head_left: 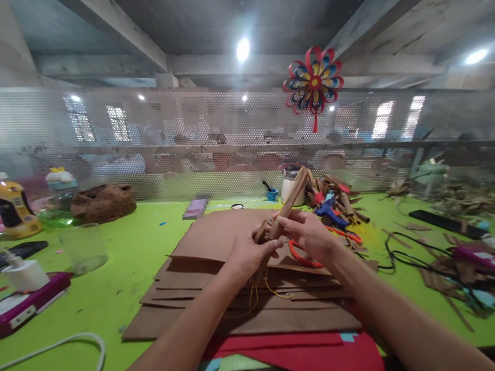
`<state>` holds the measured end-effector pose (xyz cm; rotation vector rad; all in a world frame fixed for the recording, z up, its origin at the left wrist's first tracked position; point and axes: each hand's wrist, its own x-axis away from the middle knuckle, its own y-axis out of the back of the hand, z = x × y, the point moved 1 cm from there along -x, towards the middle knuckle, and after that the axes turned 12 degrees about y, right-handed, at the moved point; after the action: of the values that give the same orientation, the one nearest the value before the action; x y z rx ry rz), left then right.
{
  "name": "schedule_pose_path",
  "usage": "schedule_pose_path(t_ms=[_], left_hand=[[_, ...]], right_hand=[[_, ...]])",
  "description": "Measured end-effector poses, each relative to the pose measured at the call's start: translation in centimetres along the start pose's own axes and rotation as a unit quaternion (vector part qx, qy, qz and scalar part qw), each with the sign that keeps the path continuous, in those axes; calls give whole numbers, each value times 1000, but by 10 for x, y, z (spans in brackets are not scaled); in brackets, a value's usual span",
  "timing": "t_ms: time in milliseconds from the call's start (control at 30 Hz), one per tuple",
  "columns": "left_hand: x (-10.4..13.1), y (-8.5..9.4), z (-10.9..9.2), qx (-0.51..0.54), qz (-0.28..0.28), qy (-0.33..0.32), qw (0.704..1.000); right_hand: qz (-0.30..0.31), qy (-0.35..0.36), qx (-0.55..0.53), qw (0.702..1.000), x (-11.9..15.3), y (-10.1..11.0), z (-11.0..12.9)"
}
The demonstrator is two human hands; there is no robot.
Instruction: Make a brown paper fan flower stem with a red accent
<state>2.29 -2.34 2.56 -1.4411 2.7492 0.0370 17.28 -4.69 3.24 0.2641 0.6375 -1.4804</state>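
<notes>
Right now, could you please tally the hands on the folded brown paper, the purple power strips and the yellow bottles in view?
Hands on the folded brown paper: 2
Purple power strips: 2
Yellow bottle: 1
Total: 5

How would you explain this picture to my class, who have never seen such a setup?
There is no machine: these are a person's bare hands, the left hand and right hand. A camera worn on the head looks forward and down. Both hands hold a folded brown strip above a stack of brown sheets on a green table. A red sheet sticks out beneath the stack. A yellow bottle stands far left. An orange loop shows by the right hand; whether it is held is unclear.
</notes>
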Motion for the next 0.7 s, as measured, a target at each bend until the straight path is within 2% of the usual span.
schedule_pose_path(t_ms=[267,433,700], left_hand=[[7,-1,-5,48,36,44,997],[11,-2,-10,40,32,63,997],[4,-2,-4,62,24,80,995]], right_hand=[[31,-12,-33,999,0,3,2],[13,-9,-21,1000,-1,4,-1],[32,-7,-19,999,-1,4,-4]])
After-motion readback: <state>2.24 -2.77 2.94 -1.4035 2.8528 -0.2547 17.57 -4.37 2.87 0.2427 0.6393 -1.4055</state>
